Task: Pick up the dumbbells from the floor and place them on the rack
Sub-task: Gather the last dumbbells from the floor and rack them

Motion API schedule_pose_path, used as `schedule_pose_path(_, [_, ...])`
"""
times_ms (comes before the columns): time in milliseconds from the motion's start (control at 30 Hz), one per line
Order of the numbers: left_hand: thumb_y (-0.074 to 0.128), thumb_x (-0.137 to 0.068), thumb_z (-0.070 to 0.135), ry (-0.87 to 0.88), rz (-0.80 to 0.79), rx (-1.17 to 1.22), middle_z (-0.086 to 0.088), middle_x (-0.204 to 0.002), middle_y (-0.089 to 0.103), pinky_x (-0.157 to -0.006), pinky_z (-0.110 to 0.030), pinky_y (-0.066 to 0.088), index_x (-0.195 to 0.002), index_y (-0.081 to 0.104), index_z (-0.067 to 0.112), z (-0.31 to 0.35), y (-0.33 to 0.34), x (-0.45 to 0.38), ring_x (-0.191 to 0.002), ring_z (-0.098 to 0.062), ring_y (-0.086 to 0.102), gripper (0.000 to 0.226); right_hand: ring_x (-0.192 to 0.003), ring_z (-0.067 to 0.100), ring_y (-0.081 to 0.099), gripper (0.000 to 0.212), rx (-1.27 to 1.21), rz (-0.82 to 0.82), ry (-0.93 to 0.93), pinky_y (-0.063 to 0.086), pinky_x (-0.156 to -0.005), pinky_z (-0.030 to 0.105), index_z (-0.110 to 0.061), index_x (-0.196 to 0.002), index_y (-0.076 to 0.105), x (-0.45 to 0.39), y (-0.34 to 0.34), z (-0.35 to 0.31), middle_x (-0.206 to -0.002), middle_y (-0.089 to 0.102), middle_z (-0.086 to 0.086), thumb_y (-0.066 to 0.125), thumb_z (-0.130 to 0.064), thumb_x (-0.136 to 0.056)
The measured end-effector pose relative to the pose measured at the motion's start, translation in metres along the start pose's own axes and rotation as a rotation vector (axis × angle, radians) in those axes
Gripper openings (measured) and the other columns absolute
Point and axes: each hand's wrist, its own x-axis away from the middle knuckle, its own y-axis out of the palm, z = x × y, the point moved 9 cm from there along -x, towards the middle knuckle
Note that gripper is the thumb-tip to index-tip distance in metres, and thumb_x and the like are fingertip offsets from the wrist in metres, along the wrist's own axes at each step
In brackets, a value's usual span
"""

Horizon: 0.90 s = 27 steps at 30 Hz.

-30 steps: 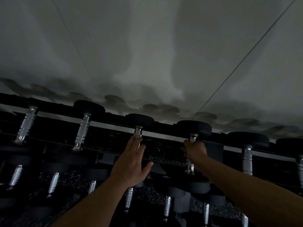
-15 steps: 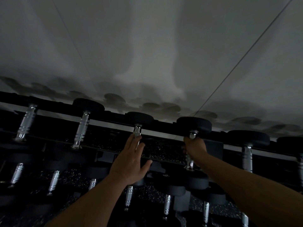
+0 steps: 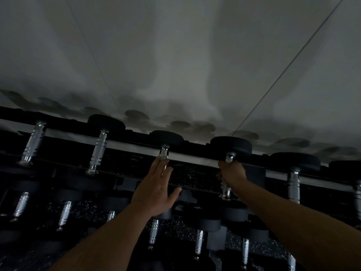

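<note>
The dark dumbbell rack runs across the lower half of the head view, its top tier holding black-headed dumbbells with chrome handles. My right hand is closed around the chrome handle of one dumbbell on the top tier, right of centre. My left hand lies flat with fingers spread over the handle of the neighbouring dumbbell, its fingertips touching the chrome. It does not grip the handle.
More dumbbells sit left and right along the top tier, and further ones on the lower tiers below my arms. A pale wall rises behind the rack. The scene is dim.
My right hand has pushed its dumbbell slightly up and back on the top tier. My left hand stays flat on the neighbouring handle, hardly moved.
</note>
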Motion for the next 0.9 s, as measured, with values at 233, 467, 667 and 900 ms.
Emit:
schedule_pose_path(233, [0.037, -0.089, 0.066, 0.004, 0.002, 0.021, -0.006, -0.161, 0.022, -0.107, -0.036, 0.045, -0.136, 0.039, 0.016, -0.002, 0.0, 0.0, -0.153, -0.022, 0.0, 0.069, -0.063, 0.022, 0.063, 0.042, 0.107, 0.028, -0.075, 0.043, -0.057, 0.025, -0.008, -0.103, 0.045, 0.008, -0.002, 0.0, -0.09, 0.066, 0.014, 0.067, -0.038, -0.083])
schedule_pose_path(467, [0.035, -0.09, 0.067, 0.018, 0.001, 0.02, -0.008, -0.161, 0.022, -0.116, -0.038, 0.032, -0.138, 0.04, 0.013, -0.003, 0.002, 0.001, -0.153, -0.023, 0.0, 0.072, -0.113, 0.039, 0.058, 0.064, 0.155, 0.009, -0.183, 0.046, -0.088, 0.037, -0.001, -0.131, 0.039, 0.038, -0.006, -0.007, -0.124, 0.059, 0.025, 0.072, -0.028, -0.083])
schedule_pose_path(667, [0.032, -0.087, 0.07, -0.009, -0.018, 0.045, -0.005, -0.163, 0.017, -0.111, -0.039, 0.039, -0.137, 0.038, 0.017, -0.006, 0.004, 0.0, -0.153, -0.021, -0.002, 0.073, -0.118, 0.037, 0.051, 0.074, 0.242, 0.01, -0.225, 0.039, -0.087, 0.031, -0.008, -0.141, 0.035, 0.065, -0.016, -0.009, -0.135, 0.045, 0.02, 0.074, -0.031, -0.082])
schedule_pose_path(900, [0.032, -0.086, 0.069, -0.01, -0.03, 0.044, -0.006, -0.162, 0.019, -0.114, -0.037, 0.031, -0.138, 0.038, 0.013, -0.005, 0.005, -0.001, -0.153, -0.023, 0.0, 0.077, -0.117, 0.029, 0.053, 0.077, 0.343, 0.04, -0.25, 0.05, -0.091, 0.042, -0.019, -0.14, 0.038, 0.1, -0.021, 0.0, -0.136, 0.043, 0.01, 0.067, -0.053, -0.077])
